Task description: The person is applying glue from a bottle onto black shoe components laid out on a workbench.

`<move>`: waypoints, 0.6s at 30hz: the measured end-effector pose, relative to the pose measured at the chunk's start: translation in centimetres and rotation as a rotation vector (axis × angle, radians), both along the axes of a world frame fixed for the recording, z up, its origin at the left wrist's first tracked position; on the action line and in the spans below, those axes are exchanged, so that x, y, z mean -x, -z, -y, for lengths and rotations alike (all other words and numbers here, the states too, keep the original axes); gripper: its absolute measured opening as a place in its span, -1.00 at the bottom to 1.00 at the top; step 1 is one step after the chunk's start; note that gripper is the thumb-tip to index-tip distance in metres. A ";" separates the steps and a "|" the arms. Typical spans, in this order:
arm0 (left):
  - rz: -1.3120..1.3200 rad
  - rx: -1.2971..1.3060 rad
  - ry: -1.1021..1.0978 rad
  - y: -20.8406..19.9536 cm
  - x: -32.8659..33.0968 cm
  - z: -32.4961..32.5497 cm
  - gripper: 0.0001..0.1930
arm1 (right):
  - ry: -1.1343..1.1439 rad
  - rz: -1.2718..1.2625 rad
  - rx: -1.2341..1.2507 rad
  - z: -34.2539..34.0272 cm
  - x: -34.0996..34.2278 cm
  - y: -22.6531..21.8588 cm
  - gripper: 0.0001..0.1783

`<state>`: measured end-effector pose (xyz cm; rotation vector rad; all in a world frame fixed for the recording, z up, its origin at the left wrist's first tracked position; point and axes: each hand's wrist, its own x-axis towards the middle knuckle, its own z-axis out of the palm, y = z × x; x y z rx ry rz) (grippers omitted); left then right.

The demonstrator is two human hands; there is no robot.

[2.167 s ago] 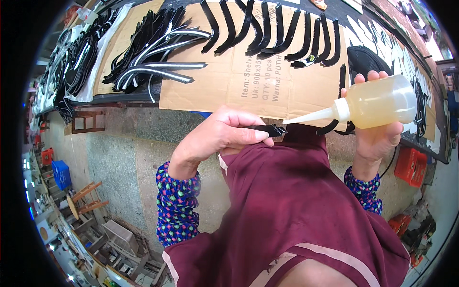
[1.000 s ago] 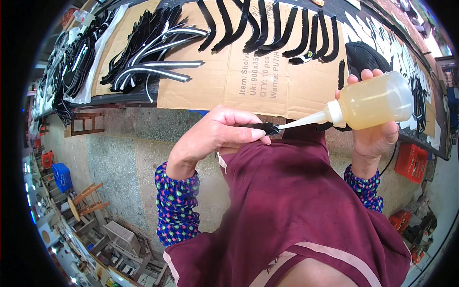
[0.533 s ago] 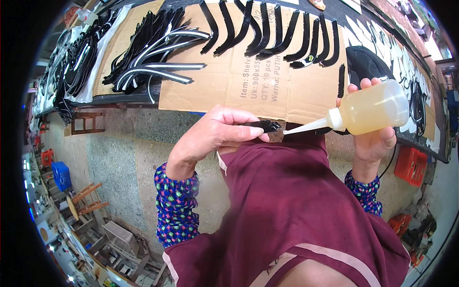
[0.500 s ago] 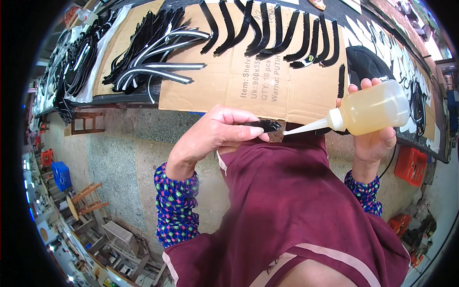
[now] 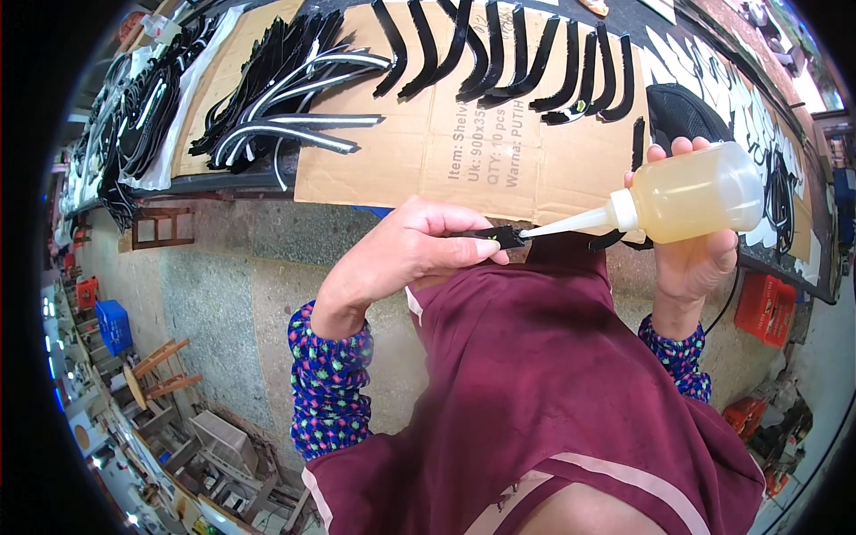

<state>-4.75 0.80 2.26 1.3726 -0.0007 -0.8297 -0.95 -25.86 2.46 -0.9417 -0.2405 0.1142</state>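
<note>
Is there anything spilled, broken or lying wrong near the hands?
Nothing stands out. The right hand holds the squeeze bottle on its side, nozzle tip at the small black piece pinched in the left hand, with no drips visible. The curved black strips lie in a neat row on the cardboard sheet.

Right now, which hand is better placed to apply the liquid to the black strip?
Right. The right hand grips the squeeze bottle, its nozzle tip at the black strip. The left hand pinches that strip, so it is occupied.
</note>
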 end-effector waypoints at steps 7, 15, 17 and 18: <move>0.015 -0.011 0.002 -0.3 -0.1 -0.2 -0.81 | -0.046 -0.015 -0.020 0.0 0.1 0.0 -0.05; 0.005 -0.011 -0.002 0.0 -0.2 -0.2 -0.82 | -0.044 -0.008 0.005 0.6 0.4 0.2 -0.05; 0.009 -0.011 0.002 0.0 -0.2 -0.1 -0.82 | -0.021 -0.006 -0.009 0.4 0.4 0.0 -0.04; 0.008 -0.015 0.007 0.0 -0.1 -0.1 -0.82 | -0.002 0.002 0.003 0.1 0.4 -0.1 -0.06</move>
